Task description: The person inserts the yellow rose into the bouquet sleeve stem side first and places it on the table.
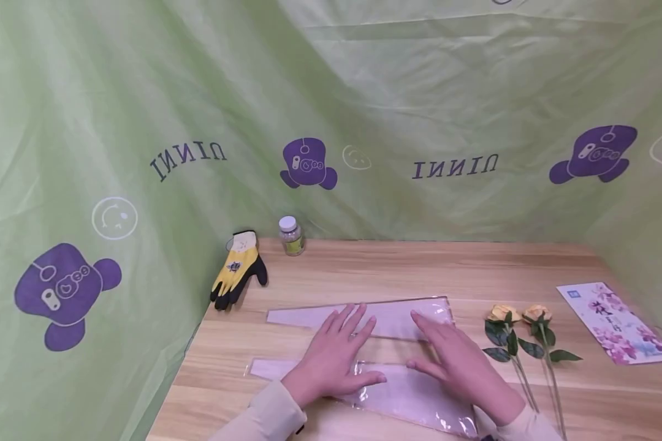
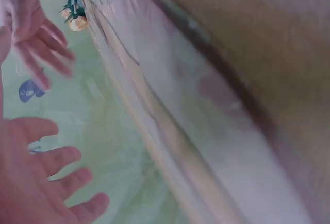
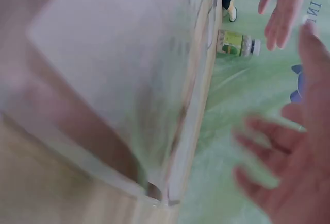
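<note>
Two long tapered sheets with shiny clear edges, like plastic flower sleeves, lie across the table, narrow ends to the left. My left hand is over the left part of both, fingers straight and spread, thumb pointing right. Over their wider right part is my right hand, fingers extended and thumb apart. Nothing is gripped in either. The far sleeve and the near sleeve are partly covered by the hands. In the left wrist view the left hand shows spread fingers; in the right wrist view the right hand is blurred.
Two artificial roses, the left rose and the right rose, lie right of the sleeves. A floral-printed packet is farther right. At the back left are a yellow-black work glove and a white-capped bottle. Green printed cloth hangs behind.
</note>
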Demonstrator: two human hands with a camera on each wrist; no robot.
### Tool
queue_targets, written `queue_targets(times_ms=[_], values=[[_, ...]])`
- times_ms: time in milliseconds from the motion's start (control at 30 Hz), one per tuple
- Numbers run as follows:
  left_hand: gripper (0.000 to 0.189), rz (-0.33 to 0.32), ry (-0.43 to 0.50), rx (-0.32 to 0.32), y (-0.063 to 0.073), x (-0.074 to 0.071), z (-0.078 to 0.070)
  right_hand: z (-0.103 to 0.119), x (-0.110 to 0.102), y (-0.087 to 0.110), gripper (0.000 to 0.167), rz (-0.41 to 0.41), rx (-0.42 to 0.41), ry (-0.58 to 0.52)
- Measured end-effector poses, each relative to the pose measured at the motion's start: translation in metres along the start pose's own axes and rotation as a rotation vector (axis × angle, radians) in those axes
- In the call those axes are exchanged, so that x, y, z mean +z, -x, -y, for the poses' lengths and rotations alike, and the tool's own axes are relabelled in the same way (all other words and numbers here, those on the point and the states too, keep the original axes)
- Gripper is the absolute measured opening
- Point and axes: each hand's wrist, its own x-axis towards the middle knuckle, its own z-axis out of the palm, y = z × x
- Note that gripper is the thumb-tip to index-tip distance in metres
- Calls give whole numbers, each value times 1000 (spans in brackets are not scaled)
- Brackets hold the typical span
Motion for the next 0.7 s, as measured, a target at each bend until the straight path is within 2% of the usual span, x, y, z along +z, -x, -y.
queue_targets(times_ms=[100, 200, 300, 433, 567, 700], values=[[83, -106, 213, -33, -3, 2, 0, 0, 0, -2, 70, -106, 5, -82], [65, -207, 425, -59, -7, 3, 0, 0, 1, -2, 62, -153, 26, -163], [58, -243, 520, -61, -13, 2, -3, -2, 1, -2, 60, -163, 32, -185], [55, -222, 555, -65, -20, 0, -8, -5, 0, 0, 60, -150, 70, -204], [55, -155, 561, -86, -31, 0, -9, -11, -4, -1, 55, -141, 162, -290], [55, -96, 566, -86, -46, -1, -7, -18, -11, -3, 49, -166, 257, -337]])
